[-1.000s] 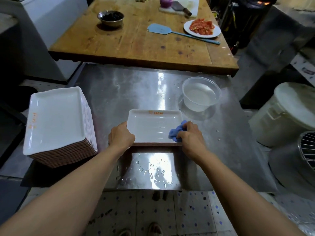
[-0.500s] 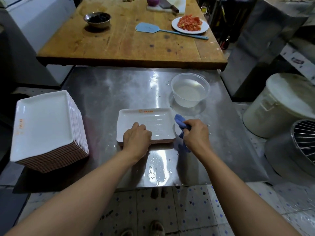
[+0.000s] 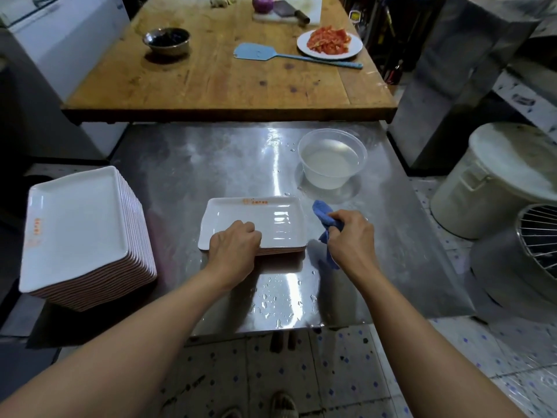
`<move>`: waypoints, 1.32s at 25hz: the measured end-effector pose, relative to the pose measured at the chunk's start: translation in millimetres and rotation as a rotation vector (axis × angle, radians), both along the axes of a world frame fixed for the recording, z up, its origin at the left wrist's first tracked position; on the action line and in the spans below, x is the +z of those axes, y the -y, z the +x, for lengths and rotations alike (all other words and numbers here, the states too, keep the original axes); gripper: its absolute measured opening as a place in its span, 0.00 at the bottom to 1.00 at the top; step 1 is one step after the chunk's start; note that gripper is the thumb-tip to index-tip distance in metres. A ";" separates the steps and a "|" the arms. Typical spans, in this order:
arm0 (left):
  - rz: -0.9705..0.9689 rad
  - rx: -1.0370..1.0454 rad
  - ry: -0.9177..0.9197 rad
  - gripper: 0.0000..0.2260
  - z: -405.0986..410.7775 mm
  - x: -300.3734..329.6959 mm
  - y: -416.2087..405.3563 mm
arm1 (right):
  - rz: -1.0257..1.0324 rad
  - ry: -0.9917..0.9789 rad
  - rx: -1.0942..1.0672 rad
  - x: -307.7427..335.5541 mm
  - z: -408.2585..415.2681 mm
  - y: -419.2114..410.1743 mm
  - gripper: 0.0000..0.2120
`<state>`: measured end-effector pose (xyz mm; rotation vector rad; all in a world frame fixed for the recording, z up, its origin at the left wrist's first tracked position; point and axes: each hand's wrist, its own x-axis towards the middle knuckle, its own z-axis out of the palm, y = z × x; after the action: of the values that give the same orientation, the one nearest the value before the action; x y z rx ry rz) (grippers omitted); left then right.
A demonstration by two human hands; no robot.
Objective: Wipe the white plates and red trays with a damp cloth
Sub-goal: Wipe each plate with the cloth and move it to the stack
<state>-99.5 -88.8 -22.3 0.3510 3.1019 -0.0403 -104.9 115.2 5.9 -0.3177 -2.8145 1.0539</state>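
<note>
We see a white rectangular plate (image 3: 256, 223) lying flat on the wet steel surface (image 3: 211, 164), near its front edge, with an orange mark along its far rim. It seems to rest on a thin pile of like plates, though we cannot count them. Our left hand (image 3: 233, 250) sits on the plate's near left corner, its grip curled and pressed down over the rim. Our right hand (image 3: 351, 239) is just beside the plate's right edge, its grip pinched around a blue cloth (image 3: 327, 220), which sticks out above the fist and hangs below it, off the plate. To the left, well apart, stands a tall stack of white plates (image 3: 81, 236) with reddish undersides. Behind the cloth is a clear plastic bowl of water (image 3: 331, 159). Water drops lie on the surface in front of the plate.
</note>
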 end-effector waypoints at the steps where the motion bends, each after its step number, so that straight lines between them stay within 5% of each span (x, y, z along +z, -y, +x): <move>1: -0.002 -0.010 0.012 0.08 1.4 -1.7 -0.3 | -0.005 -0.009 -0.005 1.2 1.8 0.5 0.11; 21: 0.067 -0.011 -0.201 0.08 -23.6 41.6 3.3 | -0.028 -0.060 0.032 40.2 8.3 25.9 0.11; 33: 0.801 0.241 -0.255 0.02 -11.1 120.7 36.6 | -0.109 -0.355 0.060 114.4 -1.4 63.4 0.15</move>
<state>-110.6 -125.4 98.4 -0.0421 3.2148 1.2628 -106.3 51.7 120.3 -0.0477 -2.4712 1.1494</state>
